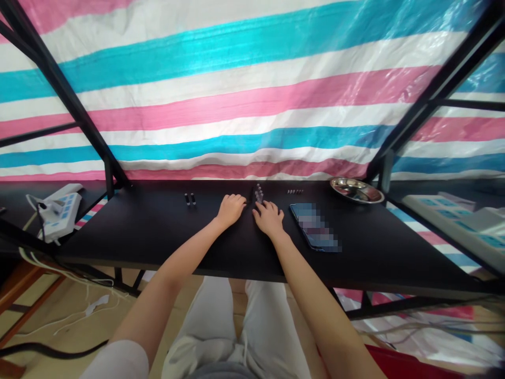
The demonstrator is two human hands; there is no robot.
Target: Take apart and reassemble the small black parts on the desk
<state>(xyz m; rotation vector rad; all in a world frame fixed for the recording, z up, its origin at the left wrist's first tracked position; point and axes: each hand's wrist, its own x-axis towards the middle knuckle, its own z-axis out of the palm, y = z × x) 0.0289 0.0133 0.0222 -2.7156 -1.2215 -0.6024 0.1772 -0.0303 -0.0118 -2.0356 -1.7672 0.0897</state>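
Both my hands rest on a black table [165, 231], close together near its far middle. My left hand [231, 208] lies knuckles up with the fingers curled under; whether anything is in them is hidden. My right hand [269, 216] has its fingers bent and touching a small cluster of upright pins or bits [259, 193] standing just beyond it. Two small dark cylinders [190, 199] lie to the left of my left hand.
A phone [315, 227] lies right of my right hand. A metal dish [356, 190] sits at the far right corner, a row of tiny dark parts [295, 191] near it. Power strips [59, 210] hang left and right. A striped tarp backs the black frame.
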